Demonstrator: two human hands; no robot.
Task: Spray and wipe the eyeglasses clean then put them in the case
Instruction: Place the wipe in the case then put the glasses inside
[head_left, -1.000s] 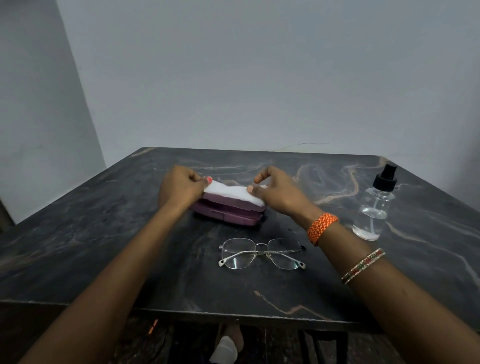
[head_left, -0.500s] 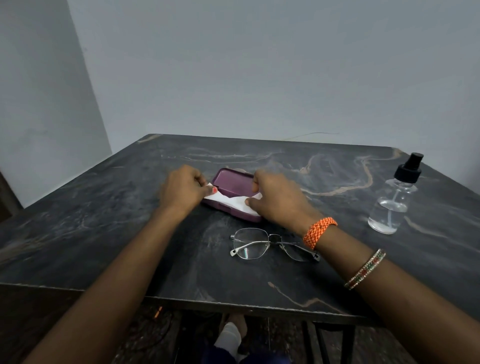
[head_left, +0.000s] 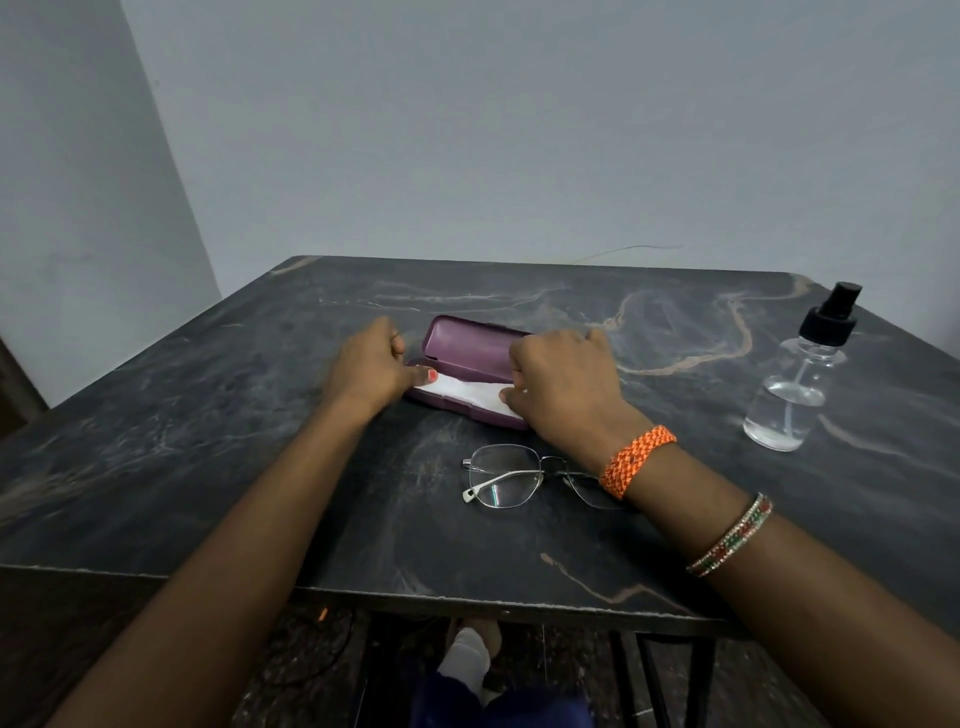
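Note:
A purple eyeglass case (head_left: 467, 345) lies open on the dark marble table (head_left: 208, 441), its lid tipped back. A white cloth (head_left: 462, 389) lies in its lower half. My left hand (head_left: 371, 366) grips the case's left end, thumb on the cloth. My right hand (head_left: 563, 384) holds the right end, fingers curled over the cloth's edge. Thin metal-framed eyeglasses (head_left: 511, 475) lie folded on the table just in front of the case, their right lens partly hidden under my right wrist. A clear spray bottle (head_left: 800, 384) with a black pump stands at the right.
Grey walls close off the back and left. The table's near edge runs below my forearms, with dark metal legs and a foot in a white sock (head_left: 467, 660) underneath.
The case lid has swung from nearly closed to fully open. The white cloth, earlier on top of the lid, now lies inside the lower half. Both hands stayed at the case ends.

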